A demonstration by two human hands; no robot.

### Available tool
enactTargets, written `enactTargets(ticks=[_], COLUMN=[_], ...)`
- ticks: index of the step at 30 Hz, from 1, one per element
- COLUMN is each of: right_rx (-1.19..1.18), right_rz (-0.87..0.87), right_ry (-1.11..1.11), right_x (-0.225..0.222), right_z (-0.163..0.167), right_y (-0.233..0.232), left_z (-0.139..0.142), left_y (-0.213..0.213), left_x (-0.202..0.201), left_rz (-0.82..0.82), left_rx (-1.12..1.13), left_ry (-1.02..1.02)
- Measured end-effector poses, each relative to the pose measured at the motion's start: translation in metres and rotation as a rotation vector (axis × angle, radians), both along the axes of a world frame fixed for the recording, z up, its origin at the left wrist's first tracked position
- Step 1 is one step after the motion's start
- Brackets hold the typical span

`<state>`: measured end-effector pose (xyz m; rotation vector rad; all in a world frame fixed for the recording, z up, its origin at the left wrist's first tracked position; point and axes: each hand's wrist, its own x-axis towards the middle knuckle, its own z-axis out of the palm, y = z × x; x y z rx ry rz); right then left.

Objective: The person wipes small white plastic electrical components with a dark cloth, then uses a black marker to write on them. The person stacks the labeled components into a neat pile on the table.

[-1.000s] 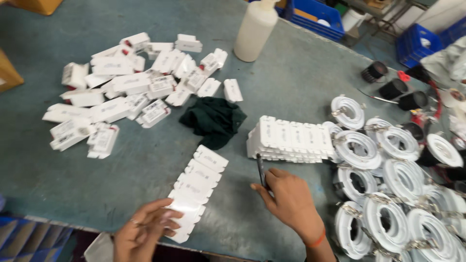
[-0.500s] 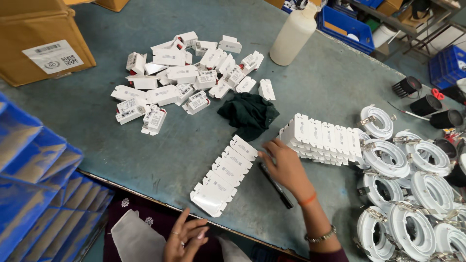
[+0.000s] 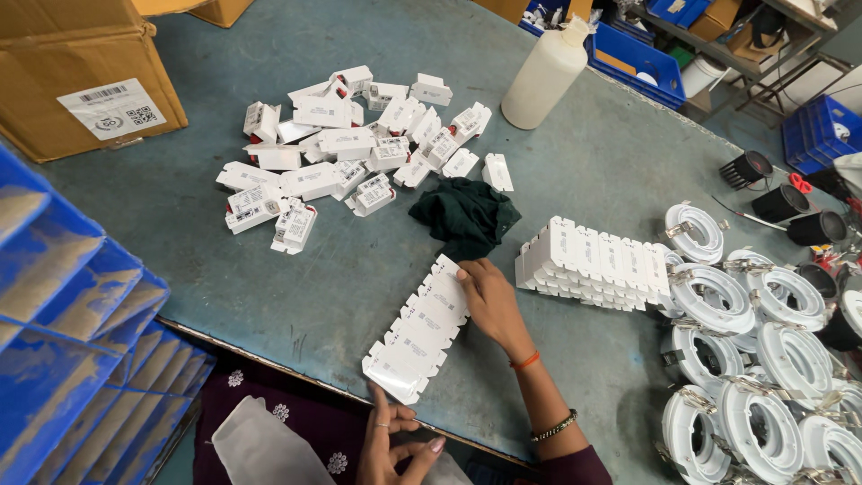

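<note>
Flat row of white driver housings pressed under right hand (image 3: pixel 489 301).

One upright row (image 3: pixel 593 260) is stacked at 3 o'clock; a loose pile (image 3: pixel 350 153) is left unsorted at 11 o'clock on the tabletop (image 3: pixel 269 287). Right fingers are laid flat on the flat row (image 3: pixel 417 328); left hand (image 3: pixel 391 445), fingers loosely spread, holds nothing at the near edge.

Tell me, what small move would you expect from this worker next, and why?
Probably the left hand comes up to steady the near end of the flat row of white plastic covers. That end overhangs the table edge, and only the right hand rests on the row's far end, beside the dark green cloth. The left hand sits below the table, holding nothing.
</note>
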<state>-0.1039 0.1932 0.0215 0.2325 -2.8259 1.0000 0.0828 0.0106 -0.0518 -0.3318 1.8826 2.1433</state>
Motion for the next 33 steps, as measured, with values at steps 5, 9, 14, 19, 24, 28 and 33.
enactTargets(ticks=[5,9,14,19,24,28,33], right_rx=[-0.008,-0.009,-0.051,-0.049,-0.041,-0.048,-0.046], right_rz=[-0.041,-0.049,-0.098,-0.108,-0.136,-0.182,-0.231], right_ry=[0.004,-0.006,-0.094,0.037,0.085,0.037,0.123], right_x=[-0.001,0.009,0.015,0.016,0.018,0.027,0.043], right_z=[0.0,0.005,0.009,-0.002,-0.009,0.006,0.045], right_y=[-0.004,-0.003,-0.002,-0.007,-0.007,-0.01,-0.014], left_z=[0.008,0.019,0.034,0.029,0.009,0.005,0.029], left_y=[-0.013,-0.046,-0.072,-0.063,-0.059,-0.066,-0.074], left_x=[-0.009,-0.033,-0.046,-0.042,-0.042,-0.047,-0.058], left_rz=[0.004,0.02,-0.054,-0.06,0.038,-0.001,-0.114], left_rx=[-0.05,-0.174,-0.22,-0.291,-0.276,-0.413,-0.449], left_ry=[0.045,0.158,0.081,0.074,0.259,0.281,0.332])
